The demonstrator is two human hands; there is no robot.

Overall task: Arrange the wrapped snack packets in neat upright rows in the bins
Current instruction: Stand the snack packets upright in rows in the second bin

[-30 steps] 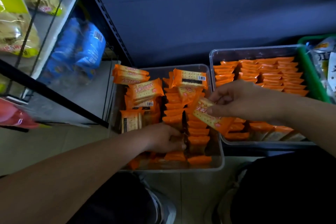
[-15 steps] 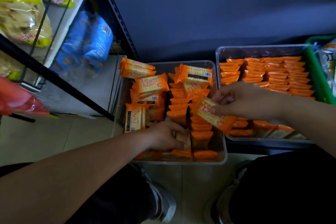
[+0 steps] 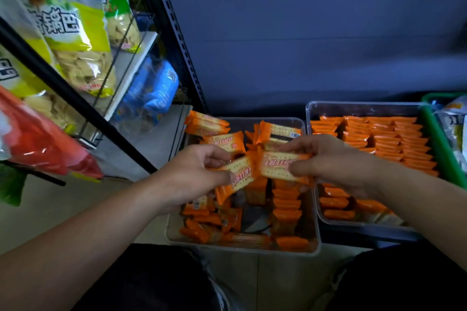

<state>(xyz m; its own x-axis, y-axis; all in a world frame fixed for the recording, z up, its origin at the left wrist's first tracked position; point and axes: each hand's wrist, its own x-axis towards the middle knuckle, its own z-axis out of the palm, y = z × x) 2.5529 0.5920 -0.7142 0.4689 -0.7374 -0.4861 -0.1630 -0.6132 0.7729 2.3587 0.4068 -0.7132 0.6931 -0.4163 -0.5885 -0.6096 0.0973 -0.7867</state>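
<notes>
Two clear plastic bins sit on the floor. The middle bin (image 3: 312, 247) holds orange cracker packets, some upright in a row on its right side, others loose and piled on the left and at the back. The right bin (image 3: 313, 108) is packed with orange packets in upright rows. My left hand (image 3: 194, 171) pinches one orange cracker packet (image 3: 238, 175) above the middle bin. My right hand (image 3: 328, 159) pinches another orange packet (image 3: 276, 165) beside it, the two packets nearly touching end to end.
A black metal shelf rack (image 3: 83, 106) stands at left with yellow-green snack bags (image 3: 75, 33), a red bag (image 3: 38, 144) and blue packs (image 3: 151, 91). A green basket (image 3: 442, 144) borders the right bin. My knees fill the bottom of the view.
My left hand came up out of the middle bin holding a packet. My right hand moved left with its packet, bringing the two together above the bin.
</notes>
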